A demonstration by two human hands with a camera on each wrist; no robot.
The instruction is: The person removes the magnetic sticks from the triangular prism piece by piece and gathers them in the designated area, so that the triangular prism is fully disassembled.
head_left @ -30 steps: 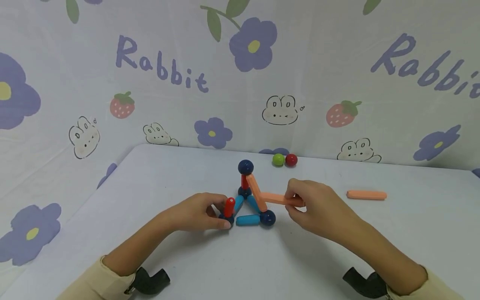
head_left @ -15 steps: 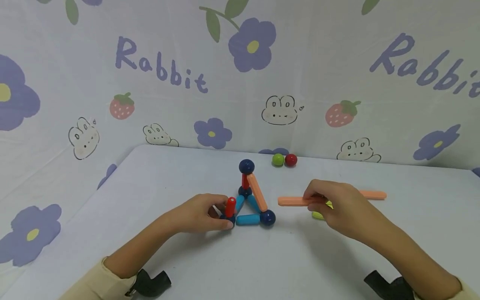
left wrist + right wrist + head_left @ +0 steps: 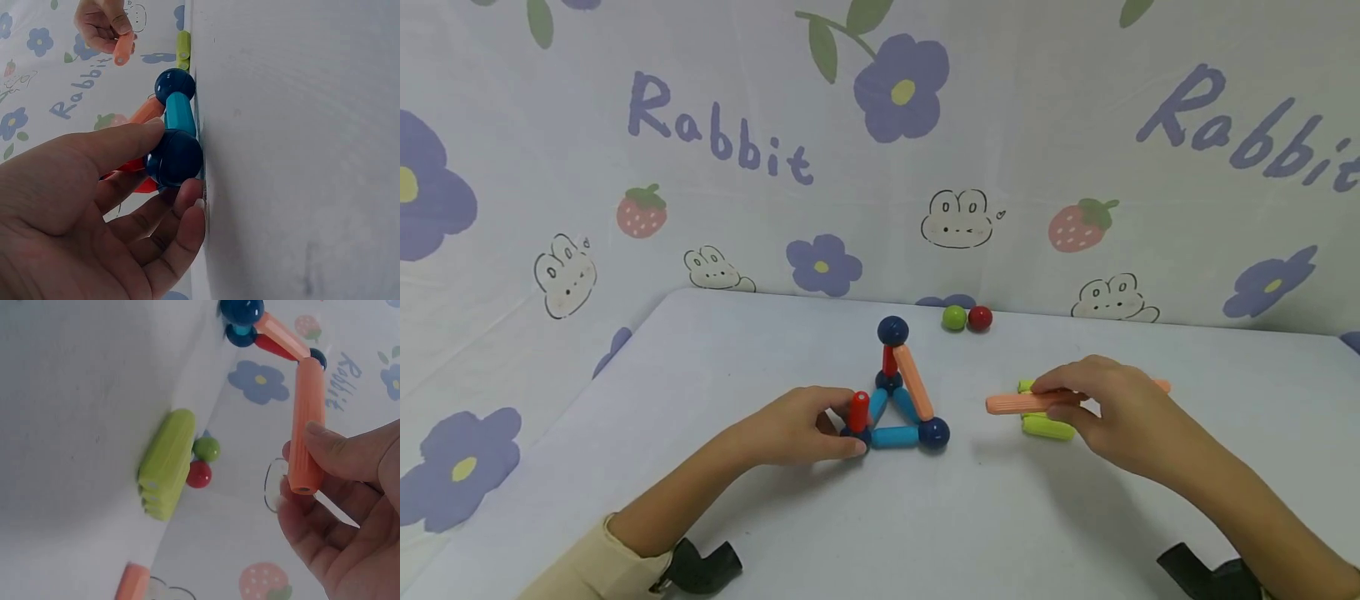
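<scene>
At the near left corner of a small triangular frame of magnetic sticks and balls, my left hand holds a dark blue ball between thumb and fingers. A red stick stands up from that ball. Light blue sticks form the base between dark blue balls. An orange stick leans from the right ball to the raised top ball. Off to the right, my right hand pinches another orange magnetic stick, held apart from the frame, above the table.
Several yellow-green sticks lie side by side beneath the right hand. Behind that hand another orange stick is mostly hidden. A green ball and a red ball sit near the table's back edge.
My right hand has moved right with its orange stick, away from the frame, and the yellow-green sticks now show beneath it. My left hand stays at the left corner ball.
</scene>
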